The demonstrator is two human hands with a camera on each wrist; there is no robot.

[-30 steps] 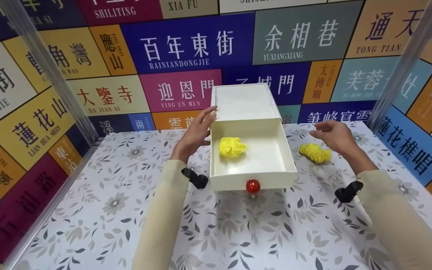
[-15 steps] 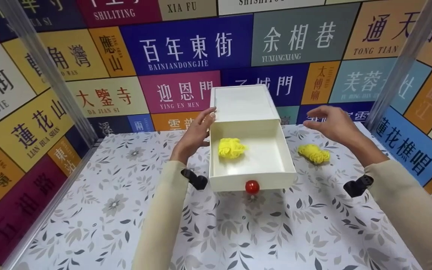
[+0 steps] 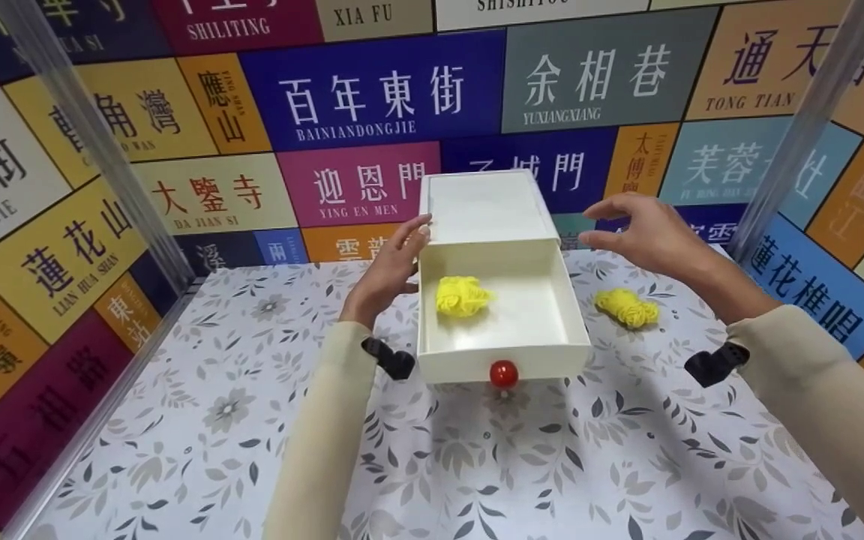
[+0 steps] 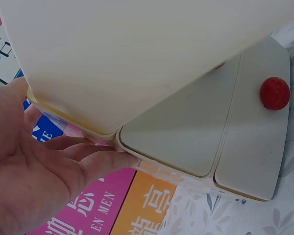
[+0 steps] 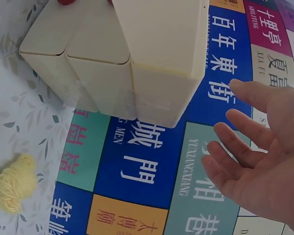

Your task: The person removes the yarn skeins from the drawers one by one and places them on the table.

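Observation:
A white drawer cabinet (image 3: 486,208) stands on the table with its top drawer (image 3: 454,365) pulled out by a red knob's (image 3: 504,373) side. Inside that drawer, towards the left, lies a bundle of yellow yarn (image 3: 462,297). My left hand (image 3: 387,266) rests against the cabinet's left side; in the left wrist view the fingers of this hand (image 4: 49,161) lie extended along the wall. In the air right of the cabinet is my right hand (image 3: 649,234), holding nothing, fingers loosely bent. A second yellow yarn bundle (image 3: 627,307) lies on the table below it.
Lower drawers (image 4: 186,122), shut, show in the left wrist view, one with a red knob (image 4: 274,93). Behind the cabinet rises a wall of coloured street-name panels (image 3: 372,86). Clear upright posts (image 3: 814,112) stand at both back corners of the flower-patterned table (image 3: 229,450).
My right hand has risen from above the loose yarn bundle and moved left towards the cabinet. My left hand, the drawer and both yarn bundles stay in place.

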